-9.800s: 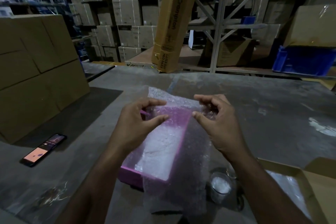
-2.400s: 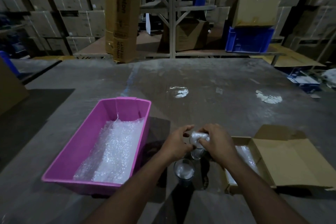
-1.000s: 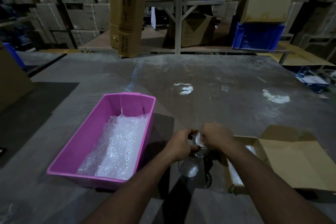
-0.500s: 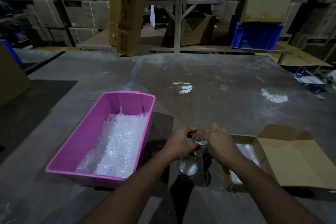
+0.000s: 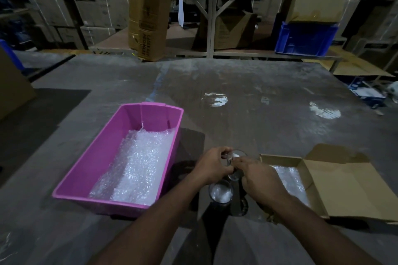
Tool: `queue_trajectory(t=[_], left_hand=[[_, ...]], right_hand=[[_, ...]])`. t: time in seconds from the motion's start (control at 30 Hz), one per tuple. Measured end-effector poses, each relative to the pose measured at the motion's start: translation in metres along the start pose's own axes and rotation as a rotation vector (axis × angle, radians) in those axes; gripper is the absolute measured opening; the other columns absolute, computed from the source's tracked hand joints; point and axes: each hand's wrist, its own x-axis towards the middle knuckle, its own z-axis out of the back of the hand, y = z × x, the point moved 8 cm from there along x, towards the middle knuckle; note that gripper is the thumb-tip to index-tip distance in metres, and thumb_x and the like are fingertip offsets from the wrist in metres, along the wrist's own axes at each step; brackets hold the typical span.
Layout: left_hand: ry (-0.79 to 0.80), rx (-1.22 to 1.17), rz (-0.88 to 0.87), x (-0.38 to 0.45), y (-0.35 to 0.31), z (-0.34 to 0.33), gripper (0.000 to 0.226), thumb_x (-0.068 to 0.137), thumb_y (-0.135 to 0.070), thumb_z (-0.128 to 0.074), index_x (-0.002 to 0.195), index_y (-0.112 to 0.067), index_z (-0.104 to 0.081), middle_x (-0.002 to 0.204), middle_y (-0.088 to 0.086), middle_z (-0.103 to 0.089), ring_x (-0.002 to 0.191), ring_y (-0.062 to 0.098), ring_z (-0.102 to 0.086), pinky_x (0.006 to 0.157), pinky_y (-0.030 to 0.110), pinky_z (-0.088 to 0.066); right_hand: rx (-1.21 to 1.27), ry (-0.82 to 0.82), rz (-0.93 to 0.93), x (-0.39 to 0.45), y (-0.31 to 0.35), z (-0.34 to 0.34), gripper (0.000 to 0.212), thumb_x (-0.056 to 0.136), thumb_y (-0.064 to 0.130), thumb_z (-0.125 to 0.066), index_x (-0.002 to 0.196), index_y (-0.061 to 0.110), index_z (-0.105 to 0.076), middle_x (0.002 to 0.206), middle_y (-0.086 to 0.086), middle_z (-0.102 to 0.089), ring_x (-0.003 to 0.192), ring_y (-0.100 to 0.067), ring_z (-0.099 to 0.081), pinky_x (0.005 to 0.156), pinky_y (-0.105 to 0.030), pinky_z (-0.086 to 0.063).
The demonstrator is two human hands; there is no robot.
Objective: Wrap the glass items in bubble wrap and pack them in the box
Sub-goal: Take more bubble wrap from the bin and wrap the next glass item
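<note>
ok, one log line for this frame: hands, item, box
left hand: holds glass | right hand: holds glass | box: open, bubble wrap inside | second glass: on table, bare

Both forearms reach fwd from the bottom edge, converging near centre, bare to the wrists. Left hand (image 5: 212, 165) sits palm-down, fingers curled, thumb and index pinching at a small glass (image 5: 233, 158) held between the two hands. Right hand (image 5: 257, 175) is just beside it, back of hand up, fingers bent inward w/ fingertips on the same glass. Hands nearly touch at the knuckles.
</note>
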Motion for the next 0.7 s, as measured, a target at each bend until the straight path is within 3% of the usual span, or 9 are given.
queue_trajectory(t=[0.1,0.27,0.43,0.7], left_hand=[[0.012,0.012,0.011,0.001,-0.002,0.001,0.055,0.077,-0.024,-0.082,0.13,-0.02,-0.066,0.119,-0.007,-0.072,0.108,0.004,-0.066,0.097,0.03,-0.054],[0.019,0.011,0.025,0.001,-0.001,0.001,0.058,0.075,-0.024,-0.084,0.13,-0.018,-0.066,0.119,-0.005,-0.073,0.106,0.007,-0.067,0.098,0.033,-0.055],[0.024,-0.009,0.043,0.001,0.001,-0.001,0.058,0.073,-0.023,-0.085,0.128,-0.022,-0.067,0.116,-0.01,-0.073,0.104,0.003,-0.068,0.097,0.033,-0.056],[0.035,-0.008,0.038,0.001,0.0,0.0,0.06,0.075,-0.021,-0.086,0.131,-0.019,-0.064,0.121,-0.007,-0.071,0.109,0.006,-0.066,0.098,0.031,-0.054]], right_hand=[[0.021,0.067,-0.039,0.0,-0.006,0.003,0.055,0.08,0.026,-0.047,0.132,0.042,-0.057,0.122,0.004,-0.071,0.105,-0.025,-0.067,0.082,-0.035,-0.054],[-0.061,-0.001,-0.144,0.001,-0.027,0.02,0.038,0.092,0.021,-0.051,0.123,0.035,-0.068,0.121,0.003,-0.072,0.107,-0.021,-0.067,0.088,-0.031,-0.051],[-0.147,0.02,-0.112,0.0,-0.015,0.015,0.032,0.087,0.02,-0.052,0.11,0.031,-0.072,0.107,0.0,-0.074,0.095,-0.023,-0.068,0.08,-0.034,-0.054],[-0.217,0.112,-0.134,0.012,-0.01,0.012,0.032,0.091,0.019,-0.053,0.115,0.028,-0.073,0.108,0.001,-0.072,0.095,-0.022,-0.067,0.077,-0.032,-0.051]])
